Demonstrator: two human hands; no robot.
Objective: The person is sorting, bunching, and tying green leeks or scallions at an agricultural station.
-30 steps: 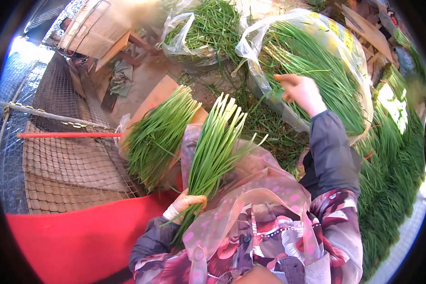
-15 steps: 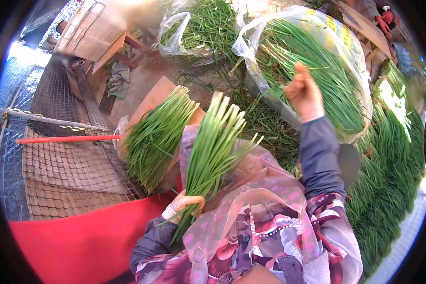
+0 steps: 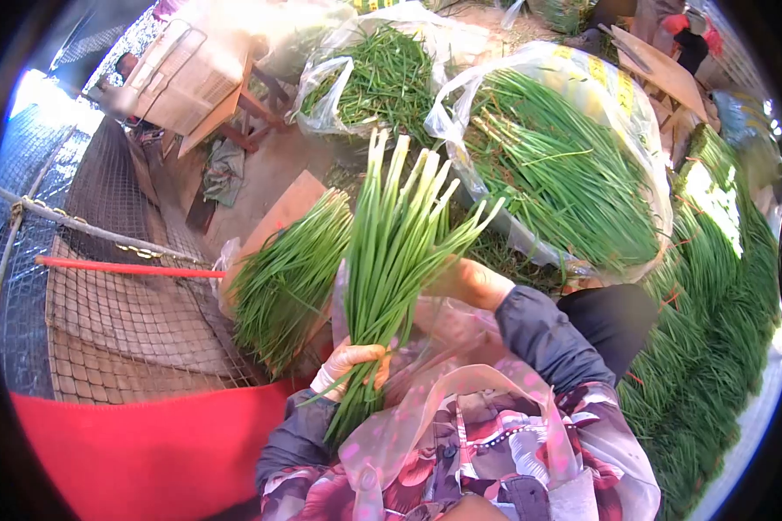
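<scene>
A bunch of garlic chives [image 3: 389, 269] stands up in front of my body, pale cut ends upward and green tips hanging down. My left hand [image 3: 349, 365] is closed around its lower, leafy part, with a pale wrap at the wrist. My right hand [image 3: 467, 281] is at the right side of the bunch, its fingers hidden behind the stalks. To the left, another heap of chives [image 3: 291, 282] lies on a slanted board [image 3: 302, 193]. A translucent pink-dotted apron [image 3: 469, 369] covers my front.
Ahead are a plastic bag [image 3: 460, 156] of long chives and a smaller bag [image 3: 326, 74] of loose greens. Tied chives [image 3: 695, 347] are stacked along the right. Red cloth [image 3: 148, 451], netting [image 3: 139, 313] and a red rod [image 3: 130, 267] lie left. A person's red-gloved hand [image 3: 712, 39] shows far right.
My right hand has come back from over the large chive bag to the bunch, and a thin stalk no longer shows in its fingers. The bunch has risen slightly in my left hand.
</scene>
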